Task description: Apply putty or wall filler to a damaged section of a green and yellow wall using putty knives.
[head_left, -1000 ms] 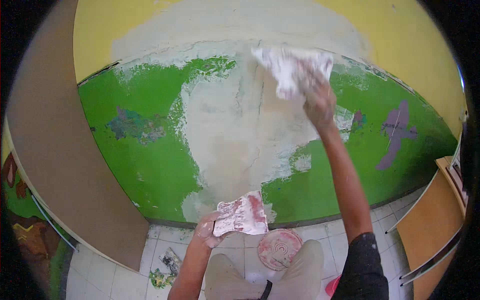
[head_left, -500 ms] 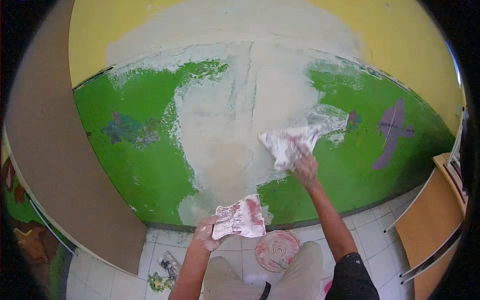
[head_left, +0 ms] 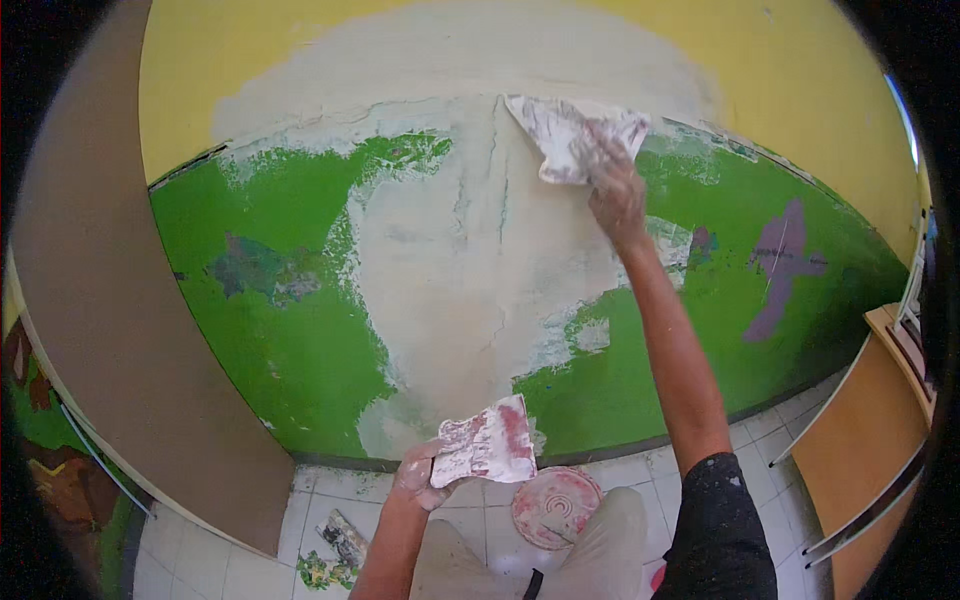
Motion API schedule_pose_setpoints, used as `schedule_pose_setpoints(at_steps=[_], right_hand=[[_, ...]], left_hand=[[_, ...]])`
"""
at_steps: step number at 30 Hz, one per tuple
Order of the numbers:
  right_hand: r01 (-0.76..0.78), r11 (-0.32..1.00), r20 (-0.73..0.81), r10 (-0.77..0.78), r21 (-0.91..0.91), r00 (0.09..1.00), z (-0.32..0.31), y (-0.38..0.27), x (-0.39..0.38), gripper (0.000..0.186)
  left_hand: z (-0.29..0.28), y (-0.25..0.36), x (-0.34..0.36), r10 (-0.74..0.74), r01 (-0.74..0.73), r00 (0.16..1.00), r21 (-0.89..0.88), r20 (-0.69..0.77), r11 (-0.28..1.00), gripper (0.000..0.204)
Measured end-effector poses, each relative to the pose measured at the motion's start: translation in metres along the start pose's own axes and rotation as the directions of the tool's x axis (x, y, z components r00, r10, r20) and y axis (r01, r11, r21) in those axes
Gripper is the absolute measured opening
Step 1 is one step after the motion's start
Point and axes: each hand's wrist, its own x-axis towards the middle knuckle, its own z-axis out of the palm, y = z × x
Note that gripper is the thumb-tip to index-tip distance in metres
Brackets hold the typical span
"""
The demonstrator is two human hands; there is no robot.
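Observation:
My right hand [head_left: 615, 190] is closed on a wide putty-smeared scraper [head_left: 560, 140], raised against the wall near the line between the green and yellow paint. Low in front of me, my left hand [head_left: 418, 474] grips a second scraper [head_left: 487, 442], reddish and coated with white putty, held apart from the wall. A broad whitish putty patch [head_left: 450, 260] covers the middle of the green wall [head_left: 270, 340] and runs up onto the yellow part [head_left: 220, 50]. Cracks run down through the patch's upper middle.
A round, putty-stained red lid or tub [head_left: 556, 505] is on the tiled floor between my legs. Scraps [head_left: 325, 572] and a dirty grey-white item [head_left: 343, 537] lie to its left. A brown panel [head_left: 150, 300] stands at left, wooden furniture [head_left: 850, 430] at right.
My right hand has swept the scraper up the wall from mid-height to the paint line, baring a whitish patch edge. The left hand and its scraper have barely shifted.

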Motion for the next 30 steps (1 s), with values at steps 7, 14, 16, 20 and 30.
schedule_pose_setpoints(at_steps=[7,14,16,20,30], right_hand=[[-0.069,0.995,0.281,0.047,0.069,0.958,-0.032,-0.049,-0.151,0.043],[-0.037,0.996,0.093,0.045,-0.08,0.995,-0.066,-0.019,-0.082,0.038],[0.001,0.998,-0.037,-0.003,-0.069,0.999,-0.055,-0.004,-0.013,0.042],[0.022,0.998,0.044,-0.02,-0.061,0.999,-0.024,0.028,0.019,0.048],[-0.186,0.977,0.43,0.125,0.102,0.894,-0.028,-0.094,-0.262,0.045]], left_hand=[[-0.013,0.004,0.001,0.044,-0.039,0.996,0.061,-0.082,0.997,0.042],[0.001,0.01,-0.004,0.044,-0.029,0.99,0.12,-0.131,0.992,0.042],[-0.009,0.008,-0.003,0.036,-0.03,0.996,0.08,-0.081,0.996,0.041],[-0.007,0.001,0.002,0.044,-0.042,0.997,0.038,-0.063,0.998,0.038],[-0.033,0.006,0.005,0.025,-0.022,0.995,0.032,-0.098,0.999,0.039]])
